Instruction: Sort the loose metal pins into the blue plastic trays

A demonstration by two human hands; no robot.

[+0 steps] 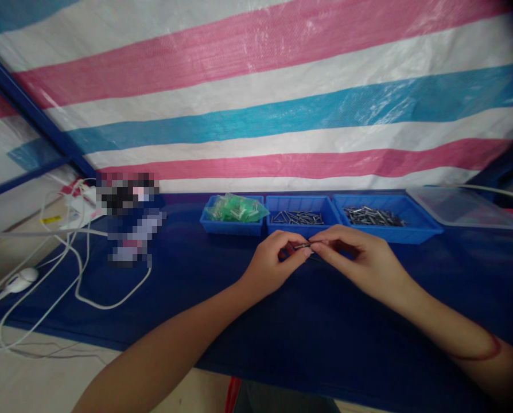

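Note:
My left hand (274,259) and my right hand (362,258) meet fingertip to fingertip above the table, in front of the bins. Between thumb and fingers, my left hand pinches a thin metal rod-like piece (302,246). The right hand's thumb and fingers close on the other end, where the fingertips hide most of what is held. Just behind the hands, the middle blue bin (299,202) holds several slim metal pieces (297,218). Thicker-looking metal pieces (370,216) lie heaped in the right blue bin (418,230).
A left blue bin (233,228) holds clear bags with green contents (237,208). At the far right lies a translucent plastic lid (463,207). White cables (82,281) and blurred-out items (133,235) occupy the table's left side. A striped sheet (256,109) hangs behind.

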